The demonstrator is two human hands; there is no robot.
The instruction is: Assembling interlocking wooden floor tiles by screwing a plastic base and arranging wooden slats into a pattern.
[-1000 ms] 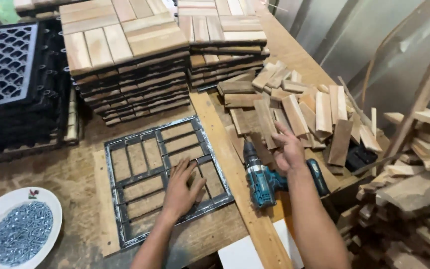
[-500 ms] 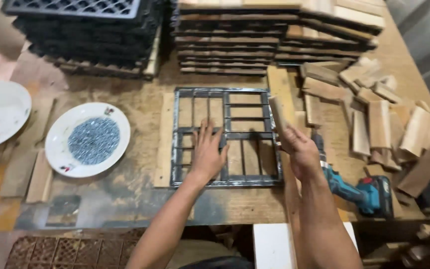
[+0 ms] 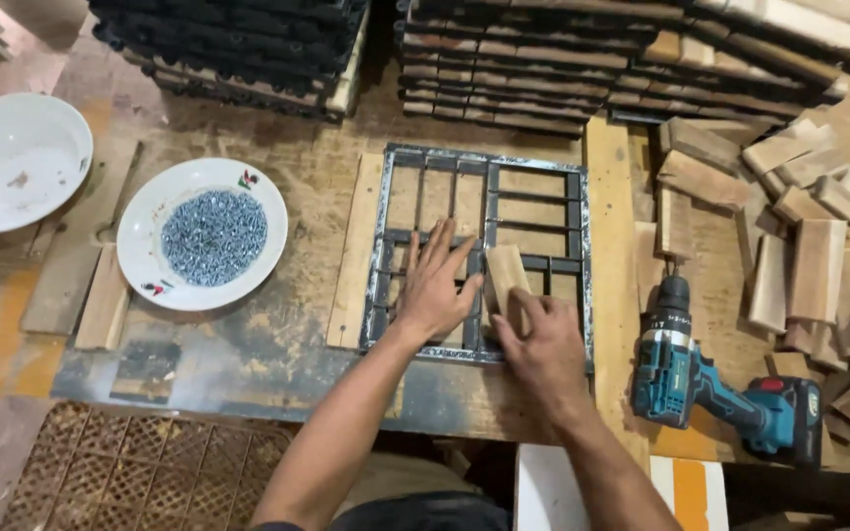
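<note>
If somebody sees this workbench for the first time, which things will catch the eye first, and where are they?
In the middle, the left hand lies flat on a metal grid frame while the right hand sets a wooden slat into it. Left of the frame stands a white plate of screws. On the right lies a teal cordless drill beside a heap of loose wood blocks.

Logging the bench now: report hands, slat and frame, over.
Left hand flat on the metal frame jig. Right hand grips a wooden slat, lowering it into a slot. Cordless drill lies right, clear of the jig.
</note>
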